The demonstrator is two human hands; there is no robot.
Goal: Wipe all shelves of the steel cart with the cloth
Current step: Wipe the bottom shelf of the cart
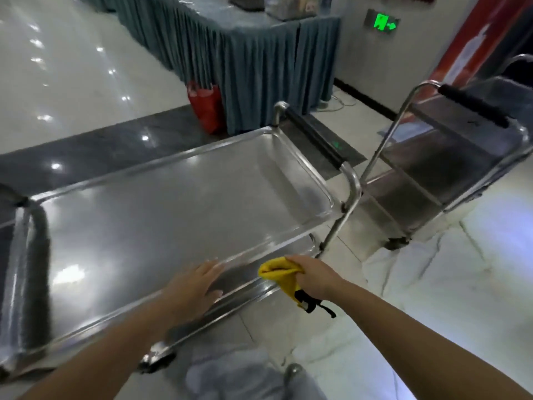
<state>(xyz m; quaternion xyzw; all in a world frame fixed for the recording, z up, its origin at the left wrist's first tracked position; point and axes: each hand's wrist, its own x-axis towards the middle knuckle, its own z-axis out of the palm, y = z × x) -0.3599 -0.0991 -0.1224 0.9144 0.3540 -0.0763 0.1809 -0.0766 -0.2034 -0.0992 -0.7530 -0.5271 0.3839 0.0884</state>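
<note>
The steel cart [161, 215] fills the middle of the head view, its shiny top shelf bare. My left hand [196, 284] lies flat and open on the near rim of that top shelf. My right hand [311, 277] is just off the cart's near right corner, closed around a bunched yellow cloth [281, 277] with a black strap hanging below it. The cloth sits at the level of the lower shelf [248, 280], whose edge shows under the top rim. Most of the lower shelves are hidden by the top one.
A second steel cart [450, 157] with a black handle stands close on the right. A table with a teal pleated skirt [245, 70] is behind, with a red bag [206, 105] at its foot. White sheeting [432, 272] covers the floor at right.
</note>
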